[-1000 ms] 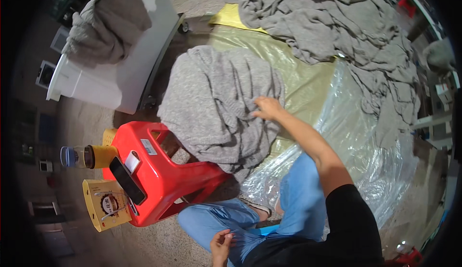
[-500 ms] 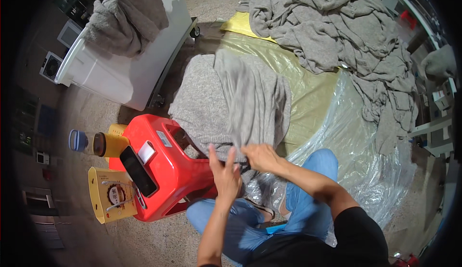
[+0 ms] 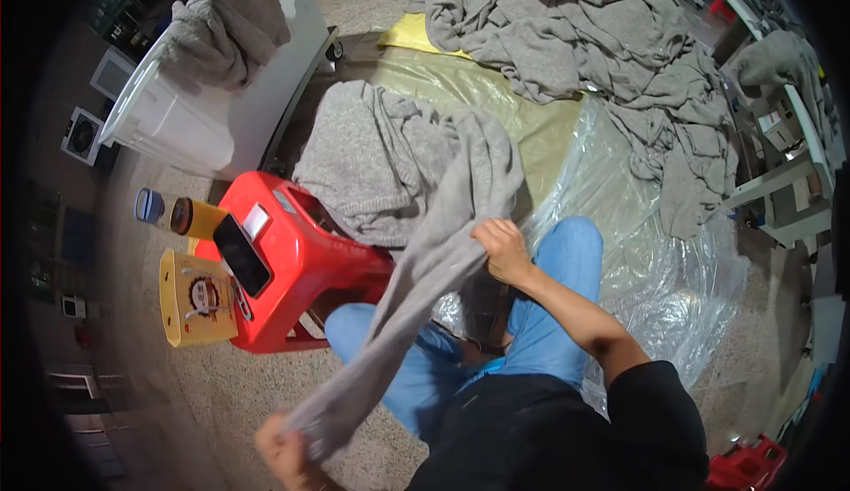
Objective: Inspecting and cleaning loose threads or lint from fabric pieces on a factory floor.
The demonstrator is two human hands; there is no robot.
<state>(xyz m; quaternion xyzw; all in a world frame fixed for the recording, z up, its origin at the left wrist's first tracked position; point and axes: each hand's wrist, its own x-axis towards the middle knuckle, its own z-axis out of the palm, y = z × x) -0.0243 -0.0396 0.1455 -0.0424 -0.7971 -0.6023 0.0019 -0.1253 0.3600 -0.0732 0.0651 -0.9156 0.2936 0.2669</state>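
A long, narrow length of a grey knit garment [image 3: 403, 301], looking like a sweater sleeve, stretches diagonally across my lap. My left hand [image 3: 285, 451], somewhat blurred at the lower left, is closed on its near end. Farther up, my right hand [image 3: 503, 250] grips the same cloth above my right knee, fingers wrapped round it. From there the fabric runs up onto a heap of folded grey knitwear [image 3: 363, 150] just beyond the stool. Folds hide how the garment's far part lies on that heap.
Left of my knees stands a red plastic stool [image 3: 314, 270] bearing a black phone [image 3: 241, 256]. Beside it are a yellow paper bag [image 3: 197, 301] and a bottle [image 3: 202, 218]. Behind is a white wheeled bin [image 3: 221, 119]. More grey knitwear [image 3: 567, 39] lies on plastic sheeting [image 3: 611, 199].
My left hand has swung from beside my right hand down to the lower left, drawing the knit cloth out long. My right hand has shifted slightly right and up, gripping the cloth.
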